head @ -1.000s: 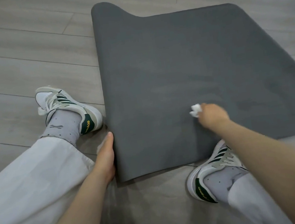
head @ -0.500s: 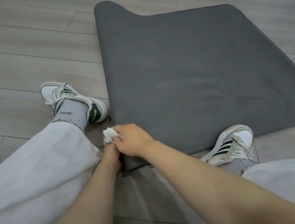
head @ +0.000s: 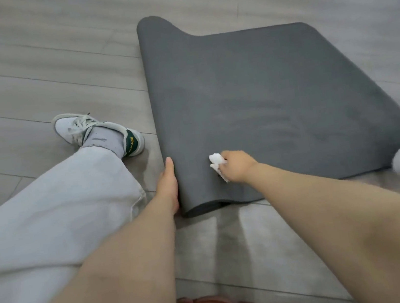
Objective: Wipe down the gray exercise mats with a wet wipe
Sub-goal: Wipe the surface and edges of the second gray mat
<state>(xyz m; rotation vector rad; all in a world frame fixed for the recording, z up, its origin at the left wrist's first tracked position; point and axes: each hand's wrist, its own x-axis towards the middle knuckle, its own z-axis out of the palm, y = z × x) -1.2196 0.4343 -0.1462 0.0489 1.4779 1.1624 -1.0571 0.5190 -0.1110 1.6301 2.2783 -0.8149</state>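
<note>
A gray exercise mat (head: 264, 106) is lying unrolled on a pale wood-look floor (head: 54, 76), filling the centre and right of the frame. The right hand (head: 237, 166) is curling its fingers around a crumpled white wet wipe (head: 217, 163) and pressing it onto the mat near the lower edge. The left hand (head: 166, 186), fingers straight, is resting flat against the mat's lower left edge, steadying it. The mat looks soft, light and springy, with its near corner lifting, so it is probably best pinned at that edge while wiping. The wipe looks limp and best kept bunched.
</note>
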